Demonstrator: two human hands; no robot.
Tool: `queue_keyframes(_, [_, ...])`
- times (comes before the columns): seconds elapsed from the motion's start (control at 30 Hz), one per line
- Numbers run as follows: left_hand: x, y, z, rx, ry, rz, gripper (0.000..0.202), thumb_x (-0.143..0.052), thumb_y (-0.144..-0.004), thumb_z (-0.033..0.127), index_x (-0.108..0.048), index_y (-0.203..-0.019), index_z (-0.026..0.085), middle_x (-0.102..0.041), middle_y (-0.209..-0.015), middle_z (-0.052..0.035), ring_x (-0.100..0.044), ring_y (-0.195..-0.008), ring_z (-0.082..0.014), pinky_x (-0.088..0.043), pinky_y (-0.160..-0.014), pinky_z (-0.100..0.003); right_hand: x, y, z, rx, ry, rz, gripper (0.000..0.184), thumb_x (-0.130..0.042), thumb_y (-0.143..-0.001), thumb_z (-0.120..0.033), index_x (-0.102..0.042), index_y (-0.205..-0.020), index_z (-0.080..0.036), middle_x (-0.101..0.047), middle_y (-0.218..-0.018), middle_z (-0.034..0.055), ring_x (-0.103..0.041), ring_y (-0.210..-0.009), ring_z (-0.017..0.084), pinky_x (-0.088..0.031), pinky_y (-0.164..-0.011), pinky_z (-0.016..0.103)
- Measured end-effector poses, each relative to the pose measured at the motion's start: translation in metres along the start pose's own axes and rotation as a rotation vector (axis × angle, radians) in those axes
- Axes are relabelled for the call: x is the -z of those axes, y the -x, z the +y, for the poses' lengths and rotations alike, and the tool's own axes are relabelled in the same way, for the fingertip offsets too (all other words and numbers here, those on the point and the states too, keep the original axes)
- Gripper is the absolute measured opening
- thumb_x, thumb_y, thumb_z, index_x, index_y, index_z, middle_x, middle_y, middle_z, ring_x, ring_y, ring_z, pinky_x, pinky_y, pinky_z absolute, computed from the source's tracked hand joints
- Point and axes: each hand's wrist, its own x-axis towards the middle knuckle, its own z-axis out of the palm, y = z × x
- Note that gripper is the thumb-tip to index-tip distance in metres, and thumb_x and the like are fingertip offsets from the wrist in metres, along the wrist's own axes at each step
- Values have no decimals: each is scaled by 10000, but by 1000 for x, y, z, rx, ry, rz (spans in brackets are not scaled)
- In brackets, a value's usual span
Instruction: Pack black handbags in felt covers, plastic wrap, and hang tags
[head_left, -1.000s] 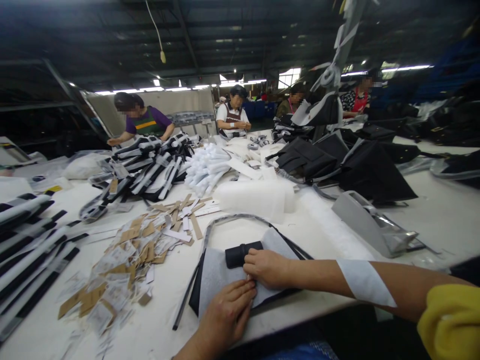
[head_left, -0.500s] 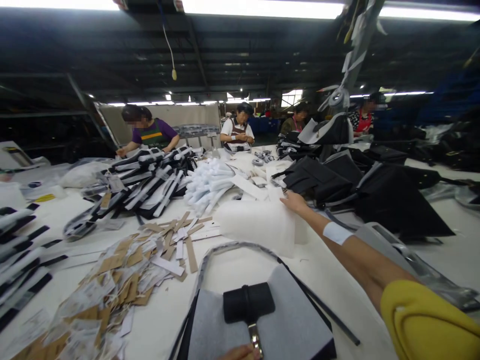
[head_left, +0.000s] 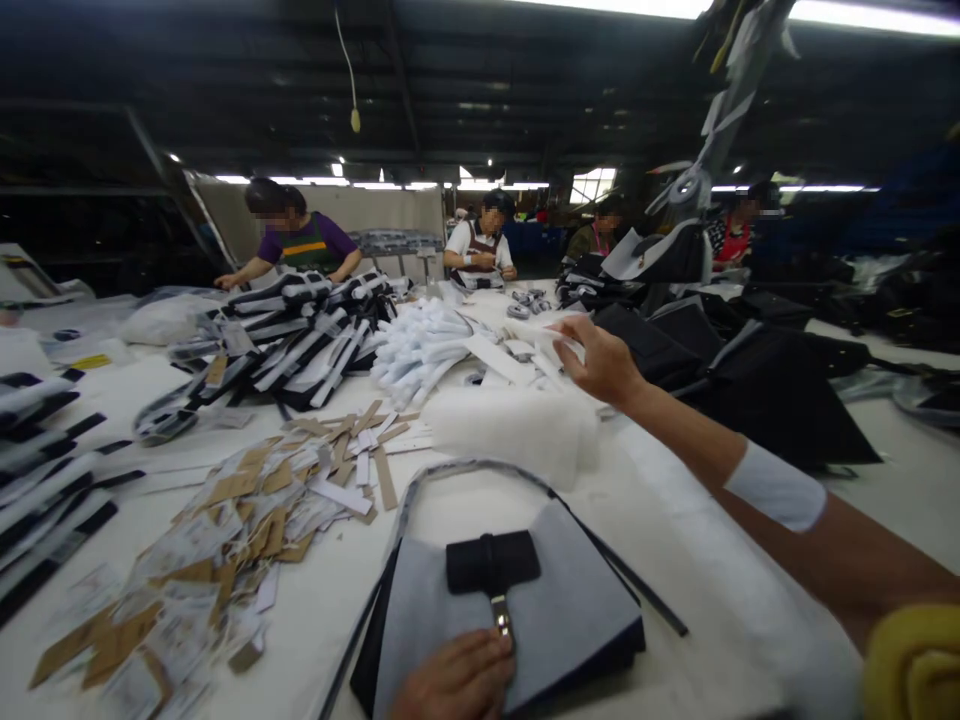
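Observation:
A handbag [head_left: 577,590] with a grey-white cover sheet over its front lies at the bottom middle, dark at its edges, its wrapped strap looped behind it. My left hand [head_left: 457,675] is closed at the metal clasp [head_left: 500,615], below the black wrapped flap tab [head_left: 491,562]. Over the middle of the table my right hand [head_left: 600,362] is raised, fingers curled and thumb near the index finger. Something pale shows at its fingertips; whether it is held or lies behind is unclear. Beneath that hand is a translucent white foam sheet [head_left: 510,425].
Brown and white tags [head_left: 255,510] are strewn at left. Behind them lie wrapped black straps [head_left: 307,345] and a heap of white rolls [head_left: 420,350]. Black bags [head_left: 765,390] are piled at right beside a post [head_left: 739,110]. Several co-workers sit across the table.
My right hand has lifted from the white pieces beside the black bags, its fingers now curled higher. More of my left hand shows at the clasp. The view has shifted slightly.

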Motion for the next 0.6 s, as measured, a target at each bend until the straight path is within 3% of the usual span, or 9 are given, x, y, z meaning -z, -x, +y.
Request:
queue_keyframes(0.03, [5,-2,7,1,-30,-39,419,-557,-906,110,-608,-1312,203,-694,-1233,-90,-650,-1161,-219,-561,-986,-334,10,17,-25,139,43,-29,261,-497,-941,-322,-567,-1143,-173,-725,-978,79,-670,-827,228,-452,-701,310])
queue_keyframes(0.1, [12,-7,20,53,-58,-58,383,-520,-917,95,-619,-1280,167,-684,-1244,-113,-626,-1196,-222,-542,-1017,-370,25,56,-77,358,107,-102,232,-470,-959,-323,-583,-1105,-182,-712,-794,39,-632,-650,198,-375,-577,290])
queue_keyframes(0.17, [15,-11,27,65,-47,-57,348,-521,-926,109,-633,-1250,162,-688,-1237,-107,-626,-1191,-215,-538,-1020,-370,35,99,-123,481,97,-212,195,-447,-975,-301,-600,-1026,-193,-667,-680,11,-588,-576,182,-322,-530,291])
queue_keyframes(0.23, [15,-11,30,83,-56,-69,332,-531,-927,127,-639,-1239,166,-696,-1223,-95,-638,-1169,-214,-551,-998,-359,36,137,-152,542,15,-423,179,-458,-973,-287,-602,-937,-186,-672,-710,24,-600,-617,181,-349,-552,296])
queue_keyframes(0.33, [13,-7,29,120,-90,-74,323,-553,-926,167,-646,-1234,192,-712,-1187,-84,-677,-1092,-230,-580,-943,-377,27,176,-157,583,-100,-677,186,-542,-928,-284,-620,-1040,-159,-719,-982,98,-650,-891,227,-450,-740,334])
queue_keyframes(0.4, [13,-5,29,141,-105,-71,307,-564,-924,189,-660,-1215,201,-718,-1168,-86,-689,-1061,-244,-587,-926,-402,19,187,-142,620,-126,-746,349,-565,-892,-203,-581,-1238,-162,-681,-1202,117,-612,-1095,261,-455,-883,381])
queue_keyframes(0.5, [14,-6,30,147,-103,-80,292,-549,-931,187,-667,-1197,193,-710,-1189,-90,-686,-1063,-229,-581,-934,-388,15,188,-122,623,-93,-742,529,-505,-884,-82,-485,-1403,-179,-607,-1360,104,-591,-1175,255,-471,-924,382])
queue_keyframes(0.6, [16,-9,31,115,-78,-116,318,-517,-940,161,-644,-1229,191,-692,-1235,-75,-626,-1179,-196,-539,-1004,-353,23,185,-127,490,-20,-608,564,-462,-899,-57,-433,-1457,-134,-521,-1446,150,-575,-1212,264,-478,-948,385])
